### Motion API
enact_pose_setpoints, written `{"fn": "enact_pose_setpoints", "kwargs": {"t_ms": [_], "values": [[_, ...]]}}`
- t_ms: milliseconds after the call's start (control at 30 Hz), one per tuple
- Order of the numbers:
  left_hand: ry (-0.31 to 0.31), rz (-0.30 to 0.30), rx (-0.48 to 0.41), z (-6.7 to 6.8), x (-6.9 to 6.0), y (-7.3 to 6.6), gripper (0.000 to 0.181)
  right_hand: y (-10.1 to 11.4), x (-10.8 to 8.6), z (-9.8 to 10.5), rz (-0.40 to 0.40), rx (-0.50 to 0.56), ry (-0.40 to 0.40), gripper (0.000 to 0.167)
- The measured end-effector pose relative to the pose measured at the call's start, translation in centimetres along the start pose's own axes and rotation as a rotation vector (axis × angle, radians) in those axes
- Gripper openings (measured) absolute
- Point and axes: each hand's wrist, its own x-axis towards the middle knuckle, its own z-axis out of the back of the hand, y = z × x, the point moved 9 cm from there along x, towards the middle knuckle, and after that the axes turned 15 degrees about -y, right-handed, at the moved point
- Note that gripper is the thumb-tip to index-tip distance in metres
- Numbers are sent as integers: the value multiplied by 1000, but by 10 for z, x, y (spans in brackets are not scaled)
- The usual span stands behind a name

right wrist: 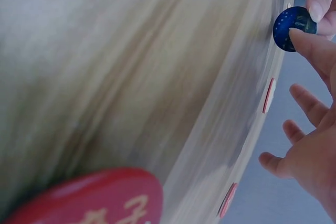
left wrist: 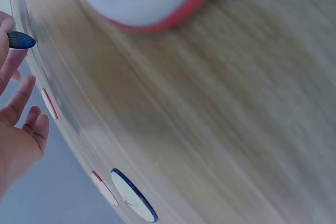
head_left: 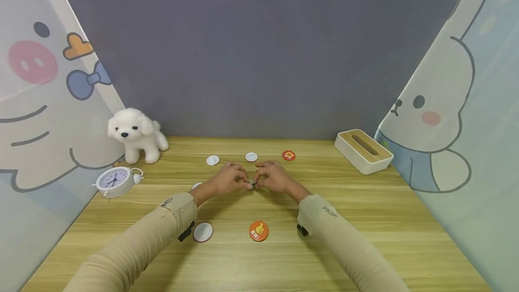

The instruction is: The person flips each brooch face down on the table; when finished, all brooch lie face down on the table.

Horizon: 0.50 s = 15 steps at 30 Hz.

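A small round dark-blue badge point(right wrist: 283, 31) is held off the table between both hands, near the middle in the head view. My left hand point(head_left: 232, 178) pinches one edge of it. My right hand point(head_left: 275, 177) holds the other side, its index finger lying against the blue face in the right wrist view. The other fingers of my right hand point(right wrist: 315, 145) are spread apart. Seen nearly edge-on in the left wrist view, the badge point(left wrist: 21, 40) is partly covered by fingers. An orange thumbs-up badge point(head_left: 258, 231) lies nearer than the hands.
White-faced badges point(head_left: 203, 232) point(head_left: 212, 160) point(head_left: 251, 157) lie about the wooden table, one partly behind the left wrist. A red badge point(head_left: 289, 155) is at the back. A plush dog point(head_left: 135, 134) and alarm clock point(head_left: 115, 181) stand left; a tissue box point(head_left: 362, 151) stands right.
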Motion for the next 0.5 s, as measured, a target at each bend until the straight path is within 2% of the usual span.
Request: {"fn": "enact_pose_setpoints", "kwargs": {"t_ms": [267, 500], "values": [[10, 16, -11, -2, -1, -3, 18, 6, -4, 1, 38, -70, 1, 6], [2, 7, 16, -5, -1, -3, 19, 13, -7, 1, 120, -152, -8, 5]]}}
